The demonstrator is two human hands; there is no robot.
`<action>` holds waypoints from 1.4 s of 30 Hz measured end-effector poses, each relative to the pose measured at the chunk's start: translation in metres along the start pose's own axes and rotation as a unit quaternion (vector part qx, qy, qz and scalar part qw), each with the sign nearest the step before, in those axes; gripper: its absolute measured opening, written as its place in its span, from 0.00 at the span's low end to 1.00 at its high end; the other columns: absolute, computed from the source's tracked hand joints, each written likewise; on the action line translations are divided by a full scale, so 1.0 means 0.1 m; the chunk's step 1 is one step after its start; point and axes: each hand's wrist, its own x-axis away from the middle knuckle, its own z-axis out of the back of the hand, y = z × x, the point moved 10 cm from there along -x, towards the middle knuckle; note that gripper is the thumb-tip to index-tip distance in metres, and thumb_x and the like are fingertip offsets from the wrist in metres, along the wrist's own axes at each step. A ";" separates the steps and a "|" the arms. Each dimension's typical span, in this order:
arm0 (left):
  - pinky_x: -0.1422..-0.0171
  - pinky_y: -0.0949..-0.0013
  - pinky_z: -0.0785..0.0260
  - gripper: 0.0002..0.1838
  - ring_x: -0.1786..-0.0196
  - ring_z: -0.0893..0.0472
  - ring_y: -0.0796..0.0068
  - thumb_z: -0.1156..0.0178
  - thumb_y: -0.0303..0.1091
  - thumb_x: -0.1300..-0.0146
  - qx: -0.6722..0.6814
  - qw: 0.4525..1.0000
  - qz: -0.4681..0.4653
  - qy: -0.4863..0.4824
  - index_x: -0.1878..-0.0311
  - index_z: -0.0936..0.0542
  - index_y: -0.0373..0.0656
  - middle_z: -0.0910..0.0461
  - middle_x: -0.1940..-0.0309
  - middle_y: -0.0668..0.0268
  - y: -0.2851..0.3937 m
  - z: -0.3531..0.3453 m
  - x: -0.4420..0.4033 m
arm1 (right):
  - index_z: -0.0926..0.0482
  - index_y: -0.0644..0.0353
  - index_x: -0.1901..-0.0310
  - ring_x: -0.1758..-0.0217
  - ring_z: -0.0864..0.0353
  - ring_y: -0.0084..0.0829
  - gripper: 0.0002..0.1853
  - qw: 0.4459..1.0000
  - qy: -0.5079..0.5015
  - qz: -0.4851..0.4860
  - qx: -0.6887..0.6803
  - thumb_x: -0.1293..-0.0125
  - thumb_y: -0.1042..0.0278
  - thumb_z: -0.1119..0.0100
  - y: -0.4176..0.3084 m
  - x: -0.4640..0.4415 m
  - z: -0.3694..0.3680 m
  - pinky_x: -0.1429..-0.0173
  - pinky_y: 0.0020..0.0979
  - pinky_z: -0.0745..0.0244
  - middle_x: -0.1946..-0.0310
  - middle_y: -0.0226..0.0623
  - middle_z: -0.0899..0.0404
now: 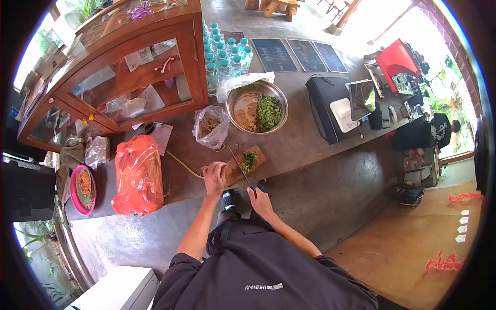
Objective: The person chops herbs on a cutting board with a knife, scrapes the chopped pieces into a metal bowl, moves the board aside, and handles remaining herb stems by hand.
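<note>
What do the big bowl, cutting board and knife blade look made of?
Bowl: probably polished stainless steel, given silvery reflections. Cutting board: likely matte wood, from its brown colour; grain unclear. Knife blade: seemingly metal, thin and grey; finish unclear.

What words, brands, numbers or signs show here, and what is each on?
Nothing reads clearly enough to quote.
Dark shirt: pale lettering, too blurred.
Dark sheets on the counter: rows of print, too small.
White card at the cabinet: code-like square, no legible words.
Brown surface: red marks, unreadable.
</note>
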 end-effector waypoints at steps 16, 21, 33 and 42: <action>0.38 0.63 0.30 0.05 0.50 0.20 0.70 0.37 0.31 0.23 0.628 0.775 0.002 0.072 0.54 0.22 0.42 0.19 0.60 0.66 0.50 1.86 -1.20 | 0.23 0.69 0.63 0.71 0.23 0.46 0.25 0.988 -0.007 -0.005 -0.155 0.19 0.50 0.45 0.08 0.03 0.10 0.66 0.45 0.30 0.76 0.54 0.24; 0.40 0.64 0.33 0.08 0.48 0.24 0.70 0.34 0.36 0.25 0.637 0.766 0.090 0.002 0.53 0.24 0.48 0.24 0.61 0.72 -0.32 1.42 -0.48 | 0.22 0.71 0.61 0.62 0.17 0.65 0.27 0.989 -0.024 -0.042 -0.143 0.20 0.47 0.46 0.26 0.05 0.04 0.61 0.52 0.27 0.71 0.63 0.20; 0.27 0.62 0.33 0.24 0.34 0.21 0.69 0.39 0.38 0.20 0.378 0.847 0.361 0.099 0.27 0.28 0.38 0.18 0.39 0.58 -1.71 1.11 0.75 | 0.22 0.70 0.61 0.58 0.18 0.70 0.32 0.993 -0.077 -0.038 -0.077 0.20 0.41 0.49 0.24 0.15 -0.04 0.56 0.58 0.27 0.68 0.68 0.19; 0.41 0.49 0.28 0.17 0.44 0.17 0.58 0.29 0.40 0.36 0.021 0.976 0.145 0.164 0.46 0.16 0.45 0.15 0.53 0.61 -0.49 0.94 -0.24 | 0.20 0.68 0.61 0.59 0.17 0.68 0.30 0.995 -0.051 -0.035 -0.080 0.20 0.41 0.48 0.30 0.18 0.07 0.58 0.56 0.26 0.69 0.64 0.18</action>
